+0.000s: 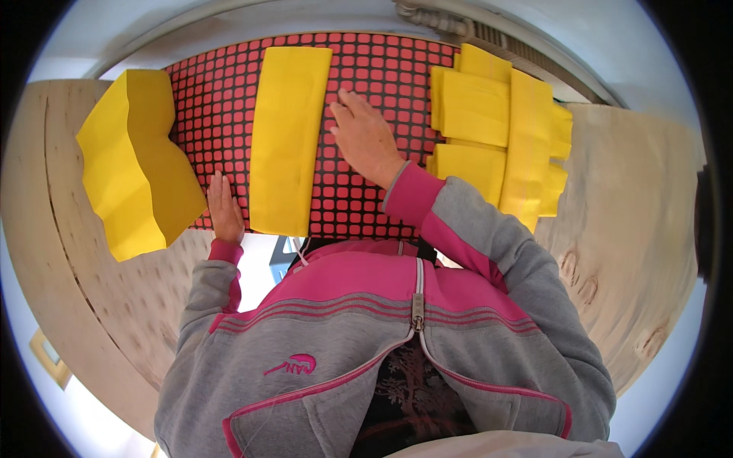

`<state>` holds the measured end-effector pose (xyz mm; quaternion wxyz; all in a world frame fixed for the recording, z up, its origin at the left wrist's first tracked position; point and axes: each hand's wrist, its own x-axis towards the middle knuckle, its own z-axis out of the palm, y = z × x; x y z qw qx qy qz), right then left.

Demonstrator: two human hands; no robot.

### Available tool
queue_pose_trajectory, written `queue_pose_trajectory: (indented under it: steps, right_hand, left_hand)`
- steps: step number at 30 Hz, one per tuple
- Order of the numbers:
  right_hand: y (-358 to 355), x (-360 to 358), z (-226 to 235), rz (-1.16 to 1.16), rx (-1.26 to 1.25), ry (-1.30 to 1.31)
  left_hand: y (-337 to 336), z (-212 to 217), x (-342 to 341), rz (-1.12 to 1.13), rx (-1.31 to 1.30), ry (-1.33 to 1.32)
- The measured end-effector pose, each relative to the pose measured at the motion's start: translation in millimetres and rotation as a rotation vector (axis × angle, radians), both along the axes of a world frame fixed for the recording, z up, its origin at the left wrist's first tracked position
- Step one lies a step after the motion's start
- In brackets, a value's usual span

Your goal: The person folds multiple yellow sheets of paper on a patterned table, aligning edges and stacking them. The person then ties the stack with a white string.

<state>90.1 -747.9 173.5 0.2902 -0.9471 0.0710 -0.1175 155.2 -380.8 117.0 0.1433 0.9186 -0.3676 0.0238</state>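
Observation:
A long folded yellow cloth (289,141) lies flat across the middle of a red-and-black checked cover (366,206). My right hand (365,137) rests just right of its upper half, fingers stretched out and pointing up and left, holding nothing. Left of the folded cloth, low on the checked cover, my left hand (224,210) lies with straight fingers. It is beside the corner of a larger yellow sheet (141,168), which has a crease down its length; whether the fingertips touch that sheet I cannot tell.
Several folded yellow cloths (527,145) are stacked crosswise at the right end of the checked cover. Wooden tabletop (618,229) extends on both sides. A pipe and radiator (496,38) run along the wall behind the far edge.

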Motion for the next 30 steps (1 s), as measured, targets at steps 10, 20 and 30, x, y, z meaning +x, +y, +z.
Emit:
queue_pose_trajectory:
  steps: [10,20,30]
  right_hand:
    - [-4,-5,-44,0.083,-0.18,0.044]
    - [-2,0,-41,0.094,-0.123,0.021]
    - [-10,-10,-46,0.109,-0.108,-0.031]
  left_hand:
    - [0,4,3,0.056,0.012,0.116]
    - [-3,7,2,0.134,-0.06,0.163]
    - [-23,2,-7,0.183,-0.085,0.01]
